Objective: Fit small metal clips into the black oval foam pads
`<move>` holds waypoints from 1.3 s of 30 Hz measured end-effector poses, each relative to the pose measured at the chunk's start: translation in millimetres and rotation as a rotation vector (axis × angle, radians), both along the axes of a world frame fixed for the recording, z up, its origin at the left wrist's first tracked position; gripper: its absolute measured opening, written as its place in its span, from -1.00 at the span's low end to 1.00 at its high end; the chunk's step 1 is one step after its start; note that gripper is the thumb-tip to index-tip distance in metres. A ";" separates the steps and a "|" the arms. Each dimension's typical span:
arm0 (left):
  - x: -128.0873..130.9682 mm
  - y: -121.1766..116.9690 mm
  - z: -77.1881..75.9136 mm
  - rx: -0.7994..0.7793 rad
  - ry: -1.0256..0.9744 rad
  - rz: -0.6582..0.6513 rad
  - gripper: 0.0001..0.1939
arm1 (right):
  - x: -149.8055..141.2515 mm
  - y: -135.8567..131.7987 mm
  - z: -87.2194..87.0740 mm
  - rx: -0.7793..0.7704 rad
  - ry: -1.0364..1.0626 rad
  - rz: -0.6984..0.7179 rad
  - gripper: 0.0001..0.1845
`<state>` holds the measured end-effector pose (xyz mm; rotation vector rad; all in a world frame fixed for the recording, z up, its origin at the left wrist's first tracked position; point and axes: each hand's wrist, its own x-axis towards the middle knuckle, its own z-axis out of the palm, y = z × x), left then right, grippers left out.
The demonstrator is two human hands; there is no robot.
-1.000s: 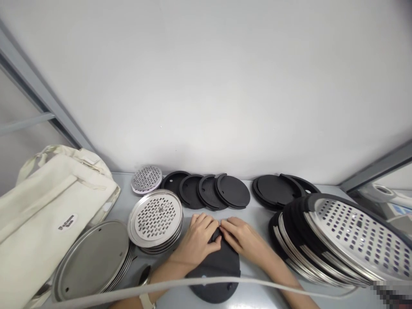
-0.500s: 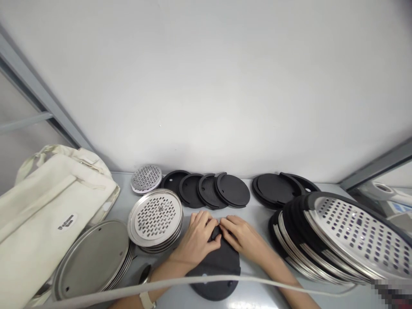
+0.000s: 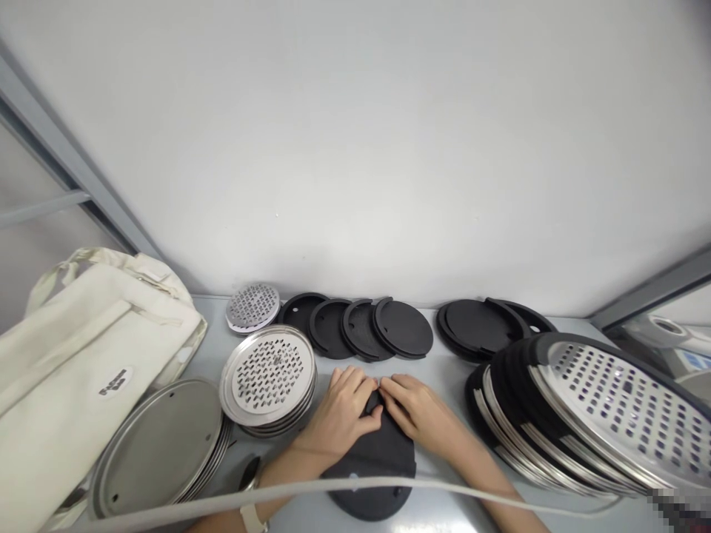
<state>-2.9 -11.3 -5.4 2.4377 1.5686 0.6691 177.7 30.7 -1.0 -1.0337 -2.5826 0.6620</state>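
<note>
A black round disc (image 3: 369, 463) lies on the grey table in front of me, with a small hole near its near side. My left hand (image 3: 347, 403) is closed on the disc's far edge, its thumb bent toward the middle. Beside it my right hand (image 3: 414, 407) grips the same edge, fingertips pressed together and nearly touching the left hand's. What lies under the fingertips is hidden. Left of my hands stands a stack of metal grater discs (image 3: 272, 374). Behind them several black rimmed discs (image 3: 403, 328) overlap in a row.
At the right leans a large fanned stack of metal and black discs (image 3: 627, 407). More black discs (image 3: 483, 326) lie behind it. Smooth metal plates (image 3: 161, 444) and a cream bag (image 3: 72, 385) occupy the left. A pale cable (image 3: 311, 486) crosses the foreground. A small grater disc (image 3: 252, 305) sits by the wall.
Both hands keep their hold at the disc's far edge and have barely moved. The view has shifted very slightly.
</note>
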 end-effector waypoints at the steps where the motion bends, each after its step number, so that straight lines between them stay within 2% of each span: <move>1: 0.2 0.2 0.0 -0.008 -0.005 0.002 -0.84 | -0.3 -0.1 -0.2 -0.006 -0.001 -0.005 -0.81; 5: 1.0 0.7 -0.1 -0.021 -0.044 0.012 -0.64 | -1.8 -0.9 0.6 -0.020 -0.014 -0.014 -0.81; 10: 1.0 1.2 -0.8 -0.005 -0.044 0.000 -0.92 | -3.3 -1.8 1.9 -0.032 -0.006 -0.019 -0.79; 18: 0.4 2.4 -2.3 -0.023 -0.084 -0.009 -0.88 | -3.6 -2.2 -0.3 -0.057 0.026 -0.031 -0.80; 24: 1.4 2.7 -4.5 -0.056 -0.120 0.001 -0.66 | -3.4 -1.8 -2.9 -0.090 0.014 -0.033 -0.81; 33: 1.1 3.6 -5.0 -0.098 -0.158 -0.009 -0.72 | -1.8 -1.9 -0.8 -0.062 -0.053 -0.022 -0.80; 39: 0.5 3.7 -3.4 -0.102 -0.131 -0.017 -0.84 | -1.9 -3.0 0.7 -0.020 -0.100 -0.019 -0.82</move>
